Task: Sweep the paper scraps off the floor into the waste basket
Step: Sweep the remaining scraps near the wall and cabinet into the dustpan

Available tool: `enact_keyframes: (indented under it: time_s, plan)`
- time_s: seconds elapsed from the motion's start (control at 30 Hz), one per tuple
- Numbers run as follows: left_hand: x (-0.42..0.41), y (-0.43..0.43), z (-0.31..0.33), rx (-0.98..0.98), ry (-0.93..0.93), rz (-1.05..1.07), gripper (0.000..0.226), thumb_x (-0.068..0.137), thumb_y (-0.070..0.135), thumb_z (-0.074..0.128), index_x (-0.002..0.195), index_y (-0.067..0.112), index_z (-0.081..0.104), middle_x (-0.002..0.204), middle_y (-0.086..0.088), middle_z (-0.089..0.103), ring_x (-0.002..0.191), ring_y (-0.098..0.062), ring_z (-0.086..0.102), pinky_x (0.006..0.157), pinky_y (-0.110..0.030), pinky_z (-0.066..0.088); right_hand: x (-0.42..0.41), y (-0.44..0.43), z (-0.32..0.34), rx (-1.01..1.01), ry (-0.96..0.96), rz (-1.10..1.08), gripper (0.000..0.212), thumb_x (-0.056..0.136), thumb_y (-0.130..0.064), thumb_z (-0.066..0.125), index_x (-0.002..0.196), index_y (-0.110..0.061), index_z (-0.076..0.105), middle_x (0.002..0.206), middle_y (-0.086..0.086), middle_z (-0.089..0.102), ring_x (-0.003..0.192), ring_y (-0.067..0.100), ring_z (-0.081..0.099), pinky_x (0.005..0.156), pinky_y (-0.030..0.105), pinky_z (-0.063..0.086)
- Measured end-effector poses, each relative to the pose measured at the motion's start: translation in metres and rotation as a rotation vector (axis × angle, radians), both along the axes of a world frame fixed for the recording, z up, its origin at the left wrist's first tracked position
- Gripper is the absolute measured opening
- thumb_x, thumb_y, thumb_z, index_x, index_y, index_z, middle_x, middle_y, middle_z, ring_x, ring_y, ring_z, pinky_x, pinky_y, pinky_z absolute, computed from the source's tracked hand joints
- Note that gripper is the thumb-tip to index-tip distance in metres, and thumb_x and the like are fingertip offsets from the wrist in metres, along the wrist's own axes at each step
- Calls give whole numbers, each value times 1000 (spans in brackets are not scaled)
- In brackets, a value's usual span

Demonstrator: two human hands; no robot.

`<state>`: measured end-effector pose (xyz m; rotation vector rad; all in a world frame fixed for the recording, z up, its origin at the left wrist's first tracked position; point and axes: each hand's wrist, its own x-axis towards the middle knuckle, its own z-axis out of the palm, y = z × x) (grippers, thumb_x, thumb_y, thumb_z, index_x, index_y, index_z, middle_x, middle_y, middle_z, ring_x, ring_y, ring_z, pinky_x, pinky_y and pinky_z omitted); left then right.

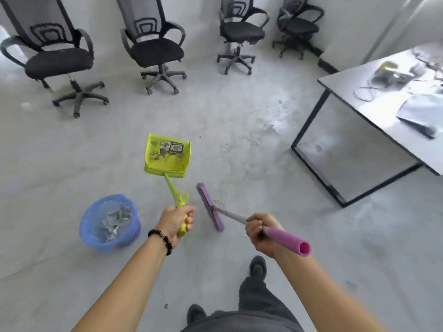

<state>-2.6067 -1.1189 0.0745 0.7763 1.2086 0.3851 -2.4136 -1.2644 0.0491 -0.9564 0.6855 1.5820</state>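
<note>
Head view:
1. Risk: the dustpan [167, 154] hung lifted over the floor [72, 164], apart from the waste basket [87, 226]. It looked emptied, showing only a label and stains; any remnant would probably drop back onto the floor.
2. Risk: the broom [211, 207] sat near the basket; a wide stroke could tip that light basket and spill the paper scraps [115, 219].
3. Risk: a pale fleck [26, 106] by the far-left chair [55, 58] might have been a missed scrap; it was too blurred to tell.
4. Left hand [177, 220]: fingers curled tight round the dustpan's handle.
5. Right hand [261, 232]: fingers wrapped round the broom's shaft.
6. Waste basket: stood on the floor, just left of the left hand, with crumpled scraps inside.
</note>
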Motion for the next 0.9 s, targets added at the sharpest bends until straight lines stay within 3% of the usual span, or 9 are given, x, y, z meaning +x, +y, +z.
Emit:
enact_keyframes:
  time_s: [0.2,0.43,0.63,0.9]
  plan:
    - [97,-61,-4,-14,64,-356,26,89,-2,53,65,7,52,50,0,43,33,-6,36,31,-14,27,24,-109,17,-24,-5,-287,23,89,-5,43,68,-15,40,43,-6,36,28,5,38,27,13,36]
    - [232,-190,-2,-56,133,-783,17,89,-1,53,75,7,50,59,-2,42,35,-7,36,32,-15,25,90,-264,12,-1,-22,-639,41,89,-6,41,50,-15,39,39,-7,37,27,4,38,28,12,36]
    - [358,-329,-11,-1,183,-1049,11,89,1,54,80,6,52,58,-1,44,36,-8,35,33,-16,25,180,-407,7,-8,-55,-788,46,92,-5,37,47,-16,37,35,-9,34,24,2,37,27,11,33]
    - [497,-472,-8,15,210,-1265,7,91,1,54,86,4,52,61,-2,44,36,-8,37,33,-17,27,279,-545,6,-143,-172,-918,32,89,-4,42,60,-18,36,39,-9,34,27,0,34,27,11,31]
